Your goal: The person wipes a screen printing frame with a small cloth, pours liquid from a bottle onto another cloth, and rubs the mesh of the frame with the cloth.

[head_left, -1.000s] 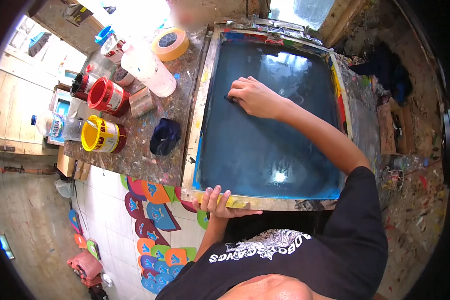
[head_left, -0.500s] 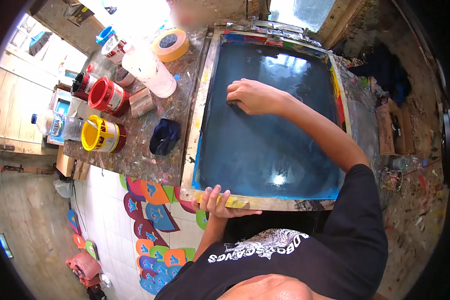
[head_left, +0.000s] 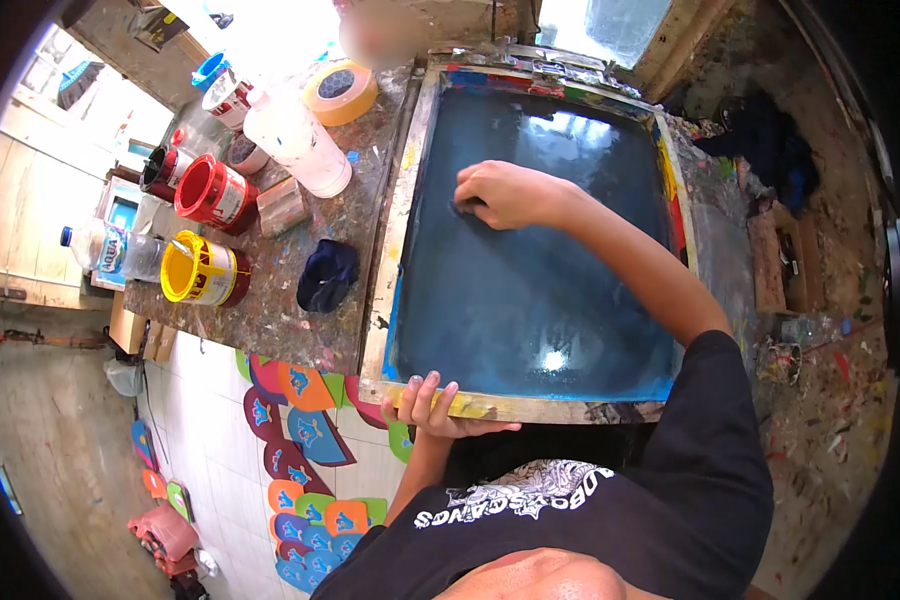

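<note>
A silk-screen frame (head_left: 490, 407) with wooden sides and a dark blue, wet-looking mesh (head_left: 530, 300) lies in front of me. My right hand (head_left: 510, 195) is closed, low over the left part of the mesh, its fingertips against the surface. Something small and dark shows under the fingers, too hidden to name. My left hand (head_left: 438, 405) grips the near wooden edge close to its left corner, fingers over the top. Light reflects off the mesh at the far side and near the front.
On the paint-stained table (head_left: 300, 335) to the left stand a yellow paint can (head_left: 210, 272), a red paint can (head_left: 215, 195), a white bottle (head_left: 305, 145), a tape roll (head_left: 340, 92) and a dark blue cloth (head_left: 328, 275). Colourful printed pieces (head_left: 315, 435) lie on the floor below.
Very little differs. My right hand stays at nearly the same spot on the mesh, its fingers slightly shifted. My left hand keeps its grip on the frame, and the view has shifted slightly.
</note>
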Available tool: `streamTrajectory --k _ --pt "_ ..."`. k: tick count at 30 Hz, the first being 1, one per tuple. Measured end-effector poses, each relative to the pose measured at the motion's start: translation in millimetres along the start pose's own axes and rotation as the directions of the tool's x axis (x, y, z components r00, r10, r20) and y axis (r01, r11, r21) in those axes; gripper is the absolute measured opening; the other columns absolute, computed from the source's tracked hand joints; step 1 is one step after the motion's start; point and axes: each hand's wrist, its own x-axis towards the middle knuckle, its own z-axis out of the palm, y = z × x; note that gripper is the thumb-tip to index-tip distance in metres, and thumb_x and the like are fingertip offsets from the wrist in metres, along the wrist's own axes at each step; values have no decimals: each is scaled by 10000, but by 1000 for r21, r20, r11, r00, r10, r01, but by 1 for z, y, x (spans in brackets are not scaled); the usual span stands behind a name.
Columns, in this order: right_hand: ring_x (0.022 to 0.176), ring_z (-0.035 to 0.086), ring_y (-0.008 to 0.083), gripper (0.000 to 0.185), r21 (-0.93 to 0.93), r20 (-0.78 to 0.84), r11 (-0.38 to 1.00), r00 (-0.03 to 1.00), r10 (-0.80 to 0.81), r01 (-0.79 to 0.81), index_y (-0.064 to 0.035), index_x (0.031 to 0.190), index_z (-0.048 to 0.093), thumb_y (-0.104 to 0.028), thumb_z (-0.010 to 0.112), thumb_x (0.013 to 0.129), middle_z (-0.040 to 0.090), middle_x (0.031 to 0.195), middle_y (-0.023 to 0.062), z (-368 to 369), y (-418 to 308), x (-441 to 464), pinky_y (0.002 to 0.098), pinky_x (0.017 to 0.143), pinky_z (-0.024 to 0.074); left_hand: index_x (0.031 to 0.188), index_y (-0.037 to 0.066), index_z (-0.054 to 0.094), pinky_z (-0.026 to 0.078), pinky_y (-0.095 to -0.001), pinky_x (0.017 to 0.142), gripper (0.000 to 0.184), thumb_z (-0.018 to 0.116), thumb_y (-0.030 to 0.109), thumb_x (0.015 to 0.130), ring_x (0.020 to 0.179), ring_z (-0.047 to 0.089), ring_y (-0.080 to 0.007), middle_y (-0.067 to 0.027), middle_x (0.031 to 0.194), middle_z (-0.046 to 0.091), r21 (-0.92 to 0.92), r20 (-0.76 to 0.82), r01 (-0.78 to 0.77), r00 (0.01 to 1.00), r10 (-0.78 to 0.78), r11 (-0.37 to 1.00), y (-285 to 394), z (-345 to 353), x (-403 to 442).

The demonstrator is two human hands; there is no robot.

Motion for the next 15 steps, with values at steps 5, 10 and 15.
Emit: streamTrajectory --k 5,10,15 --pt "989 631 335 194 4 -20 1000 1000 -3 3 7 978 711 11 598 820 645 975 159 3 -3 1 416 909 502 1153 156 562 145 -544 1182 927 421 961 717 1245 467 -258 -75 1196 552 -33 24 61 998 -60 998 0 0 -7" --pt "984 639 348 206 41 89 999 996 30 -34 -13 952 729 -11 587 801 662 997 164 -5 2 -1 422 908 505 1135 159 562 154 -551 1193 887 413 941 742 1253 474 -273 -82 1194 565 18 49 39 998 -40 999 -9 -5 -17" --pt "990 633 328 214 78 80 997 997 -7 0 5 1015 713 10 597 836 636 979 148 -7 2 -8 403 912 504 1117 161 566 158 -556 1200 864 404 930 757 1259 476 -282 -88 1192 572 19 48 33 998 -34 999 -12 -4 -31"
